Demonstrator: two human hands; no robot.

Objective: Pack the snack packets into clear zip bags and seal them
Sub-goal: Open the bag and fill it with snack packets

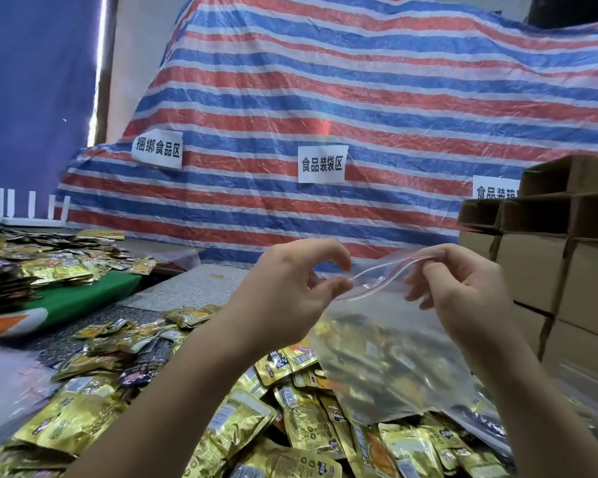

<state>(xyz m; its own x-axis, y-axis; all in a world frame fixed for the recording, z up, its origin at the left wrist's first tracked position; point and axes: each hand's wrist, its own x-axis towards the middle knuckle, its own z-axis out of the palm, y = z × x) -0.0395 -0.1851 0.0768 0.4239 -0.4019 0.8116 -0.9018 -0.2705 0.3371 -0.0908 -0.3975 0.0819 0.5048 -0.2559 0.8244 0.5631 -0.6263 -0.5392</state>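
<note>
A clear zip bag (390, 350) with a red zip line hangs in the air above the table, with several gold and dark snack packets inside it. My left hand (290, 288) pinches the left end of the bag's zip strip between thumb and fingers. My right hand (460, 288) pinches the right end of the strip, fingers curled over it. The strip between the two hands gapes a little. Below lies a heap of loose gold snack packets (290, 429) covering the near table.
Stacked cardboard boxes (549, 257) stand close on the right. More packets (42, 267) pile on the left over a green sheet (94, 294). A striped tarpaulin (325, 98) with paper signs rises behind. A grey speckled table surface (194, 288) shows in the middle.
</note>
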